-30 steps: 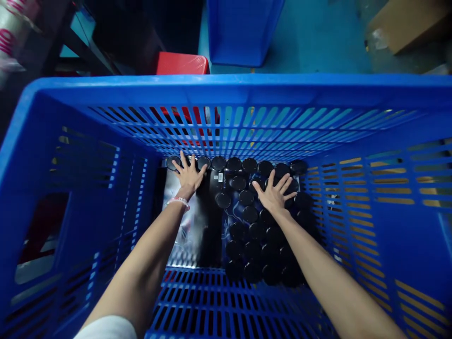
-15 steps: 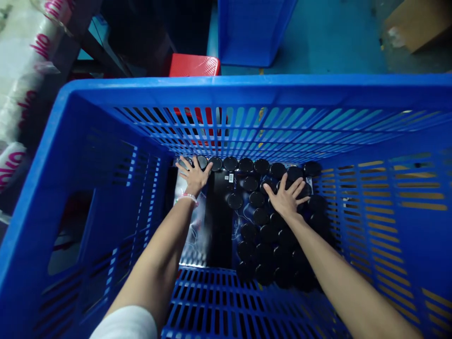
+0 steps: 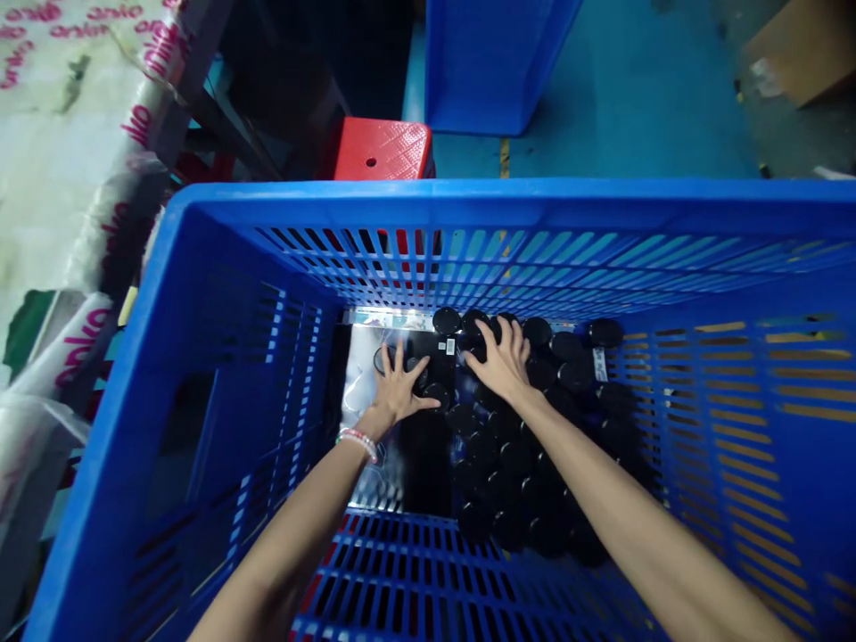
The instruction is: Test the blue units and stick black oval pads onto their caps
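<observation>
Blue plastic is enclosing your work: a deep, rectangular, slotted crate [image 3: 508,190] is holding many black, round, flat-topped pieces [image 3: 517,457] low inside, most of them crowding right of centre and some lining the far wall. Your left hand [image 3: 396,392] is spreading its fingers over a few loosely spaced pieces, above a glossy, silver-and-black flat panel [image 3: 428,473]; it is clamping on nothing visible. Your right hand [image 3: 503,361] is draping bent fingers over pieces near the far wall, its thumb standing apart from them. The two hands are lying near each other, not touching.

Trouble would likely be coming from sideways pressure: the looser pieces could be skidding or tipping on the slick-looking panel, and a hard push could be forcing tight neighbours to ride up over one another. Shadow is hiding the gaps, so a tilted piece could be escaping your notice.

The pieces are mostly facing their round tops upward. Their circular outlines are showing no long axis; their height is hiding from view, so you cannot tell whether the upright axis is longer.
</observation>
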The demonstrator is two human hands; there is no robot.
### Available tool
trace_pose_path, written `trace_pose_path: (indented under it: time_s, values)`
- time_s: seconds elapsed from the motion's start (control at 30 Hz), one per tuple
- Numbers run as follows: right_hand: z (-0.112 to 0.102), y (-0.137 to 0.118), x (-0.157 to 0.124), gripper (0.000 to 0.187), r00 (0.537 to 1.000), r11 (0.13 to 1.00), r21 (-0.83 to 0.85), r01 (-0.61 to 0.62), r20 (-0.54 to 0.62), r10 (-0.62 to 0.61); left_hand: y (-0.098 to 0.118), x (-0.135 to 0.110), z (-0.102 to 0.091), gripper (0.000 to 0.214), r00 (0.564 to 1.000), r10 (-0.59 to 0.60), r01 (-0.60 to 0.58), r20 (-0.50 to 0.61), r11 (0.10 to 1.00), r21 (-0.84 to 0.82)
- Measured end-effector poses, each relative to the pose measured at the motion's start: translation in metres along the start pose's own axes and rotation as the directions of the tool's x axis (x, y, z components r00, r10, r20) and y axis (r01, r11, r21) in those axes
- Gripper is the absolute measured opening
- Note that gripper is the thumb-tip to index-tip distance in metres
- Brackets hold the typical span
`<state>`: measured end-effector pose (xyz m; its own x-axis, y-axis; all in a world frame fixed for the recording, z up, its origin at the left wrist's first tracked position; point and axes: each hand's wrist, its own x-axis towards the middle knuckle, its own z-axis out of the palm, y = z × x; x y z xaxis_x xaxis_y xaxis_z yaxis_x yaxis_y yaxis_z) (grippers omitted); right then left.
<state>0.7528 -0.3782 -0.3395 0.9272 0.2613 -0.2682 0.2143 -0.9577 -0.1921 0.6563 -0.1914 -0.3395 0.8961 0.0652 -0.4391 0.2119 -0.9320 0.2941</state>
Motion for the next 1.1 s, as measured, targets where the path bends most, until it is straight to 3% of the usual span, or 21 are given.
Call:
trace_pose_path:
  time_s: [0.13,0.23,0.37,0.5,0.63,0.77,0.87,0.97,1.1]
  values:
    - [0.017,-0.036,0.023,0.067,1.0,1.0,-0.018,-0.018,-0.021,0.018,0.001,-0.001,0.006,0.084,0.993,0.1,-0.102,0.062,0.994,0.032]
    - [0.025,-0.049,0.01,0.062,1.0,0.998,-0.062,0.016,-0.025,-0.017,-0.002,-0.014,0.008,0.074,0.987,0.134,-0.138,0.085,0.989,0.048]
    - [0.026,-0.056,-0.006,0.065,0.983,0.976,-0.123,0.182,0.028,-0.18,-0.013,-0.038,0.009,0.079,0.978,0.166,-0.175,0.126,0.982,0.065]
    - [0.032,-0.071,0.0,0.073,0.931,0.918,-0.158,0.363,0.109,-0.349,-0.02,-0.047,0.013,0.102,0.949,0.255,-0.272,0.187,0.959,0.074]
    - [0.042,-0.083,0.001,0.075,0.862,0.85,-0.167,0.5,0.191,-0.469,-0.018,-0.054,0.021,0.093,0.923,0.306,-0.326,0.233,0.944,0.052]
    - [0.047,-0.089,-0.009,0.075,0.811,0.802,-0.165,0.573,0.253,-0.527,-0.015,-0.077,0.03,0.081,0.909,0.318,-0.336,0.271,0.941,0.024]
    - [0.051,-0.097,-0.018,0.07,0.773,0.771,-0.147,0.619,0.286,-0.566,-0.011,-0.095,0.039,0.087,0.923,0.272,-0.289,0.272,0.957,0.025]
    - [0.056,-0.104,-0.027,0.057,0.792,0.793,-0.141,0.593,0.279,-0.543,-0.002,-0.102,0.049,0.096,0.95,0.202,-0.216,0.239,0.976,0.035]
    - [0.059,-0.1,-0.042,0.051,0.879,0.873,-0.158,0.462,0.212,-0.427,0.006,-0.096,0.055,0.073,0.971,0.155,-0.166,0.183,0.985,0.045]
